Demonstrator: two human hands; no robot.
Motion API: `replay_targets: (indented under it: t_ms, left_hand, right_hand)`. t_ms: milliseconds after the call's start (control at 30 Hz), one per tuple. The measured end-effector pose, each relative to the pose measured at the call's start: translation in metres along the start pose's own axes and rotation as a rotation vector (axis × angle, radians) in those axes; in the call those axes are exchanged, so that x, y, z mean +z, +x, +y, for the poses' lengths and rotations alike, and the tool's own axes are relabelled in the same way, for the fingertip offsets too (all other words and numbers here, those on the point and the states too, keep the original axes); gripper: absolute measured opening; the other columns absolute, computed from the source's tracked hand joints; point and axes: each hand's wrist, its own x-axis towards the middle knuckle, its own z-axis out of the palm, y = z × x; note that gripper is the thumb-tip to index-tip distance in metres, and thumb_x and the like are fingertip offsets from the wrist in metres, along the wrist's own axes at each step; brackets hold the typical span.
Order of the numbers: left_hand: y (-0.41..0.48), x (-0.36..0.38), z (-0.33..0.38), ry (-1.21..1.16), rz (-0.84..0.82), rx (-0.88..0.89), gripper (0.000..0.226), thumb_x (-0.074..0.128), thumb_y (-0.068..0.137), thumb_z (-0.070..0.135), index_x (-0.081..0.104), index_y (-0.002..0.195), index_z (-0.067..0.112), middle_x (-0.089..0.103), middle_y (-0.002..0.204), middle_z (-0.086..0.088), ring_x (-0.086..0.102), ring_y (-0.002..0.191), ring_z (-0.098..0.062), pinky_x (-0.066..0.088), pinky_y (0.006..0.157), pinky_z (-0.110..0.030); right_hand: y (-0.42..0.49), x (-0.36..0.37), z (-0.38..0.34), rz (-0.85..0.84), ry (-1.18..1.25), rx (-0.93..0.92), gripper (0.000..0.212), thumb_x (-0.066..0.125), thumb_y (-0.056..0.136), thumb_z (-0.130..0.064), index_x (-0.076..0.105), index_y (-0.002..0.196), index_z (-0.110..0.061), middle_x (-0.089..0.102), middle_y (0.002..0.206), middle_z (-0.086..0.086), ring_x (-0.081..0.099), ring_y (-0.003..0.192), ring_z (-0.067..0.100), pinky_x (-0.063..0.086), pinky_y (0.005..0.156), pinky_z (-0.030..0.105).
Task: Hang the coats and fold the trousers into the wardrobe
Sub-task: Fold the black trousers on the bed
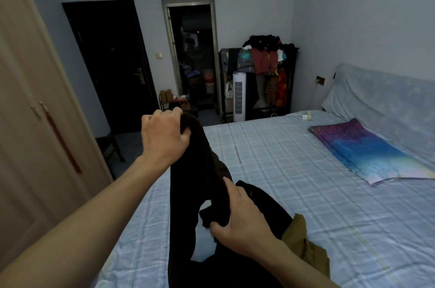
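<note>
One big bed (317, 181) with a blue checked sheet fills most of the room. On the left stands the tall wooden wardrobe (28, 99). Its doors are shut, and a red tassel hangs by the handles. A black door (110, 64) is in the far wall. In the far corner, a clothes rack (266, 68) is full of clothes. A blue and purple pillow (367, 153) lies flat at the right side of the bed.

The black trousers (195, 170) are in the middle, over the near part of the bed and well apart from the wardrobe. They hang down in a long strip from the upper hand. The rest sits in a dark heap on the sheet. An olive-green garment (303, 240) lies on the bed, touching that heap on its right side.

The left hand (164, 137) is held up high. All its fingers are curled tight over the top end of the trousers, and its back faces us. The right hand (242, 219) is lower and closer to us. Its thumb and fingers are bent around a fold of the same black cloth and pinch it. So the trousers stretch between the two hands, from the top one down to the low one.

A white tower fan (239, 97) stands on the floor by the rack. A small white plug (306, 116) rests at the far edge of the bed.
</note>
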Motion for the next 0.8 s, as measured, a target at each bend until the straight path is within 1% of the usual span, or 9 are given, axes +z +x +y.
replay_targets:
  t_ms: [167,200,267,367,433,500,600,667,800]
  left_hand:
    - [0.003,-0.002,-0.013,0.038,0.038,-0.043,0.021,0.065,0.084,0.036,0.060,0.092,0.016,0.062,0.078,-0.002,0.059,0.080,-0.028,0.037,0.078,-0.042]
    - [0.003,-0.002,-0.016,0.032,0.045,-0.046,0.021,0.065,0.084,0.035,0.061,0.092,0.016,0.063,0.078,-0.002,0.059,0.079,-0.028,0.038,0.078,-0.042]
    - [0.000,-0.002,-0.022,0.014,0.062,-0.036,0.019,0.066,0.083,0.033,0.061,0.092,0.017,0.063,0.080,-0.001,0.058,0.080,-0.027,0.038,0.078,-0.042]
    - [-0.013,-0.001,-0.035,-0.006,0.097,0.025,0.019,0.071,0.082,0.027,0.063,0.096,0.018,0.064,0.088,0.001,0.056,0.086,-0.026,0.037,0.080,-0.043]
    - [-0.023,-0.001,-0.047,-0.039,0.117,0.104,0.022,0.075,0.080,0.021,0.065,0.099,0.019,0.064,0.098,0.001,0.055,0.092,-0.026,0.036,0.082,-0.043]
    - [-0.033,0.001,-0.061,-0.068,0.132,0.187,0.022,0.078,0.079,0.016,0.067,0.099,0.017,0.061,0.108,-0.001,0.053,0.099,-0.025,0.035,0.083,-0.042]
    - [-0.045,0.004,-0.077,-0.077,0.140,0.255,0.023,0.078,0.079,0.008,0.067,0.098,0.014,0.059,0.117,-0.006,0.052,0.105,-0.028,0.036,0.078,-0.041]
    - [-0.051,0.006,-0.085,-0.083,0.142,0.274,0.023,0.077,0.080,0.005,0.067,0.099,0.013,0.060,0.115,-0.007,0.055,0.102,-0.028,0.040,0.072,-0.041]
    - [-0.053,0.000,-0.097,-0.177,0.155,0.239,0.017,0.066,0.089,0.006,0.061,0.104,0.012,0.061,0.105,-0.004,0.059,0.084,-0.027,0.052,0.058,-0.043]
  right_hand:
    - [-0.003,0.014,0.004,0.024,-0.291,-0.095,0.112,0.068,0.080,-0.045,-0.017,0.152,-0.038,0.031,0.145,-0.005,0.048,0.118,0.018,0.051,0.088,0.035]
    - [-0.003,0.019,0.008,0.055,-0.293,-0.109,0.108,0.067,0.082,-0.043,-0.014,0.154,-0.036,0.036,0.140,-0.006,0.050,0.113,0.016,0.051,0.085,0.032]
    - [0.000,0.028,0.018,0.133,-0.207,-0.118,0.089,0.065,0.086,-0.037,0.011,0.156,-0.030,0.049,0.124,-0.007,0.056,0.101,0.012,0.053,0.078,0.028]
    - [0.012,0.028,0.031,0.223,-0.099,-0.105,0.040,0.062,0.086,-0.020,0.054,0.125,-0.025,0.058,0.106,-0.007,0.063,0.088,0.014,0.053,0.073,0.029]
    - [0.022,0.021,0.039,0.283,-0.100,-0.100,0.027,0.064,0.083,-0.013,0.060,0.107,-0.024,0.058,0.096,-0.008,0.062,0.079,0.014,0.053,0.069,0.032]
    - [0.033,0.010,0.045,0.351,-0.102,-0.084,0.026,0.067,0.080,-0.006,0.063,0.099,-0.023,0.056,0.089,-0.009,0.059,0.072,0.012,0.053,0.065,0.032]
    - [0.050,-0.012,0.045,0.456,-0.110,-0.107,0.026,0.071,0.076,0.001,0.067,0.093,-0.018,0.054,0.085,-0.008,0.057,0.070,0.011,0.047,0.064,0.024]
    - [0.061,-0.028,0.040,0.523,-0.124,-0.144,0.024,0.072,0.076,0.002,0.068,0.092,-0.015,0.058,0.086,-0.005,0.056,0.072,0.011,0.039,0.068,0.014]
    - [0.078,-0.052,0.026,0.624,-0.084,-0.209,0.023,0.072,0.080,0.002,0.068,0.097,-0.013,0.060,0.090,-0.005,0.055,0.078,0.008,0.039,0.075,0.004]
